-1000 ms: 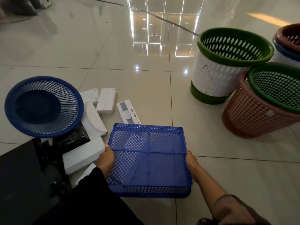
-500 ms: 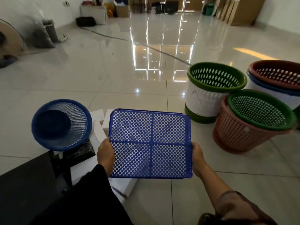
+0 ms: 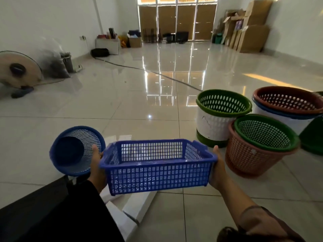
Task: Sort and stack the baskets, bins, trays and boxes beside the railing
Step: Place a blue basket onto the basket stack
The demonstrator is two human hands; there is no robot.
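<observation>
I hold a blue rectangular mesh tray (image 3: 157, 173) level in front of me, above the floor. My left hand (image 3: 97, 168) grips its left end and my right hand (image 3: 217, 169) grips its right end. A round blue mesh basket (image 3: 73, 151) lies tilted on its side just left of the tray. To the right stand a white bin with a green basket nested in it (image 3: 222, 119), a terracotta basket with a green one inside (image 3: 258, 151), and a white bin holding blue and brown baskets (image 3: 288, 107). White flat boxes (image 3: 138, 205) lie on the floor under the tray.
A dark object (image 3: 35, 212) fills the lower left corner. A cable (image 3: 148, 72) runs across the glossy tiled floor. A standing fan (image 3: 17, 70) and bags are at the left wall. Cardboard boxes (image 3: 248, 28) are stacked at the far right.
Both hands have lifted the blue tray off the boxes and turned it from bottom-facing-me to level with its opening up. The view has tilted up toward the room.
</observation>
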